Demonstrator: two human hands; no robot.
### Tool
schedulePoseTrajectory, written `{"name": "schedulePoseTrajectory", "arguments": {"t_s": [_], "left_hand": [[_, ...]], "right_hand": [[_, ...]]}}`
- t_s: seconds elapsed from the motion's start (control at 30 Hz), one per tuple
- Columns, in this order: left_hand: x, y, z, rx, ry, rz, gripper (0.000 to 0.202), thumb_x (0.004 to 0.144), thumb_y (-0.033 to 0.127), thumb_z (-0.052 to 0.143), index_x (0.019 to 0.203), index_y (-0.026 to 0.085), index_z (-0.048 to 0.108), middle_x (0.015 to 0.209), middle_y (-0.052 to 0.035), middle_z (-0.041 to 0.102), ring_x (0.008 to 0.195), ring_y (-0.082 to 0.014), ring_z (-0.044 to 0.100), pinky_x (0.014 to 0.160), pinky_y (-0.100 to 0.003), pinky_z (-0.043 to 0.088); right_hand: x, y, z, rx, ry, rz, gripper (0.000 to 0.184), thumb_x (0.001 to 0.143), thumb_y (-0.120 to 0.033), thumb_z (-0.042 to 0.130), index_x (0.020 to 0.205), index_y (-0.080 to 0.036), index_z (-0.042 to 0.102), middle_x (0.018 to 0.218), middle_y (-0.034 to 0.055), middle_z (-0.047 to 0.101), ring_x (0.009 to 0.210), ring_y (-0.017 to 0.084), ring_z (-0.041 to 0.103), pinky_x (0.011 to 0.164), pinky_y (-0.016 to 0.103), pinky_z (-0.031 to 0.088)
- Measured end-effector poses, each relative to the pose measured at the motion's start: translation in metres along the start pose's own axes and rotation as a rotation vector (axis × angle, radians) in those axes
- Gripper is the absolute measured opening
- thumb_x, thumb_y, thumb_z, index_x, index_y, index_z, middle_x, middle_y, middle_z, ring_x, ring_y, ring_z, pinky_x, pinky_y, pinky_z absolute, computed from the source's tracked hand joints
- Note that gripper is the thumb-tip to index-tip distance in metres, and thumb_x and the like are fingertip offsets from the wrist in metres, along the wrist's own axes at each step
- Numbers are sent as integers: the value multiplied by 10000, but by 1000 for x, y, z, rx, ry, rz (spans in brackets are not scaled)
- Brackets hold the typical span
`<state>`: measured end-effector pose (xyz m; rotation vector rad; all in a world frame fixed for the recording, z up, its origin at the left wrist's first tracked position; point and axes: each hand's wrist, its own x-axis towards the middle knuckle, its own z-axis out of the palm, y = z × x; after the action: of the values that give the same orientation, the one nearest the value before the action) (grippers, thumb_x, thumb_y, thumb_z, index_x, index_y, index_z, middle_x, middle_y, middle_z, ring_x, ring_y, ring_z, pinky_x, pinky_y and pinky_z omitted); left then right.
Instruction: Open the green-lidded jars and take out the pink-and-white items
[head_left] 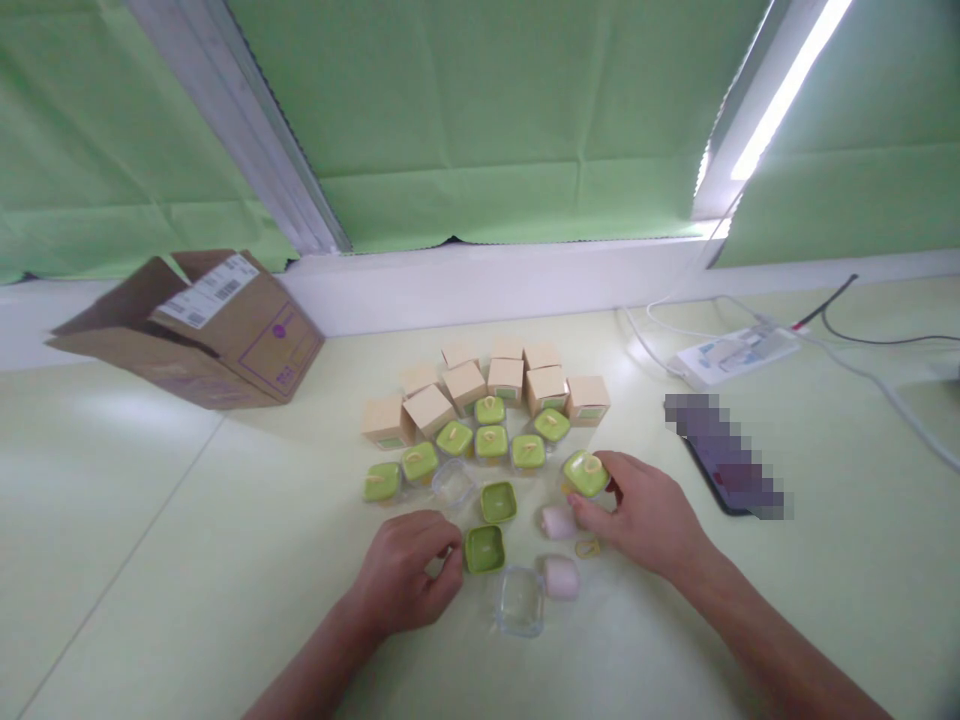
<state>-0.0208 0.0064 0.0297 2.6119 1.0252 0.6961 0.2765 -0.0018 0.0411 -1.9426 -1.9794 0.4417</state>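
Observation:
My right hand (649,515) grips a small clear container with a green lid (586,474) and a yellow loop on top, fingers at its right side. My left hand (411,572) is curled with thumb and forefinger close together; what they pinch, if anything, I cannot make out. Its fingertips are at the left edge of an upturned green lid (485,549). Another upturned green lid (499,502) lies behind that one. A clear container (520,602) stands in front, beside a pale pink roll-shaped piece (561,578). A second pink piece (558,522) and a yellow loop (588,548) lie near my right hand.
Several green-lidded containers (491,442) form an arc, with another clear container (453,483) among them. Several small cardboard boxes (430,410) stand behind. An open carton (255,350) is at left; a phone (724,460) and power strip (739,352) with cables are at right.

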Motion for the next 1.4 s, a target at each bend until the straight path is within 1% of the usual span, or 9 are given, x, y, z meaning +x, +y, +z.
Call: {"name": "schedulePoseTrajectory", "arguments": {"t_s": [0.1, 0.2, 0.37, 0.53, 0.8, 0.9, 1.07, 1.2, 1.4], "left_hand": [[1, 9, -3, -29, 89, 41, 89, 806, 130, 501, 841, 189, 559, 630, -7, 548, 577, -150, 503, 554, -261, 388], [1, 19, -6, -83, 143, 77, 244, 776, 149, 539, 1017, 181, 564, 793, -65, 630, 721, -190, 590, 652, -303, 486], [-1, 33, -8, -166, 97, 75, 475, 767, 200, 592, 1234, 191, 505, 1037, -125, 656, 937, -244, 635, 827, -377, 541], [-2, 39, -6, -275, 7, 103, 583, 783, 254, 613, 1341, 199, 454, 1119, -145, 652, 990, -262, 641, 873, -406, 541], [-4, 38, 0, -336, 17, 127, 658, 782, 384, 707, 1364, 217, 448, 1083, -133, 671, 934, -250, 664, 837, -361, 555], [-4, 40, 0, -329, 62, 151, 667, 762, 402, 718, 1346, 219, 453, 1042, -121, 682, 911, -242, 672, 815, -339, 567], [-4, 45, -1, -294, 105, 117, 591, 690, 310, 675, 1250, 215, 513, 982, -106, 684, 880, -244, 677, 773, -336, 577], [-3, 48, -1, -289, 114, 102, 563, 674, 302, 673, 1210, 214, 525, 972, -102, 677, 870, -240, 670, 770, -341, 577], [-1, 52, -1, -281, 105, 123, 540, 702, 313, 652, 1212, 206, 509, 931, -93, 657, 848, -227, 660, 756, -328, 577]], "right_hand": [[-13, -12, -4, 137, -44, -100, 264, 799, -430, 623, 953, -216, 615, 824, 28, 656, 678, 180, 577, 620, 274, 399], [-24, -26, -9, 236, -86, -210, 252, 767, -365, 645, 970, -218, 617, 833, 23, 651, 715, 181, 580, 641, 272, 419], [-38, -43, -9, 299, -149, -340, 273, 692, -349, 683, 927, -228, 611, 839, 24, 661, 758, 203, 613, 701, 306, 469], [-48, -50, 1, 325, -145, -438, 321, 649, -382, 696, 918, -225, 614, 847, 33, 686, 765, 223, 644, 707, 327, 501], [-52, -51, 14, 339, -10, -569, 415, 678, -497, 720, 975, -217, 646, 853, 42, 727, 735, 215, 682, 682, 307, 528], [-53, -47, 18, 348, 24, -614, 520, 700, -630, 716, 1016, -223, 652, 873, 46, 740, 750, 209, 696, 694, 294, 539], [-54, -44, 13, 366, 123, -638, 683, 774, -821, 485, 1080, -231, 640, 888, 69, 747, 734, 206, 696, 685, 300, 544], [-55, -47, 8, 380, 168, -655, 537, 897, -722, 402, 934, -234, 621, 802, 45, 717, 705, 179, 674, 663, 281, 517], [-55, -52, 9, 355, 107, -751, 407, 993, -520, 393, 758, -224, 542, 683, -2, 640, 624, 140, 601, 615, 255, 441]]}}
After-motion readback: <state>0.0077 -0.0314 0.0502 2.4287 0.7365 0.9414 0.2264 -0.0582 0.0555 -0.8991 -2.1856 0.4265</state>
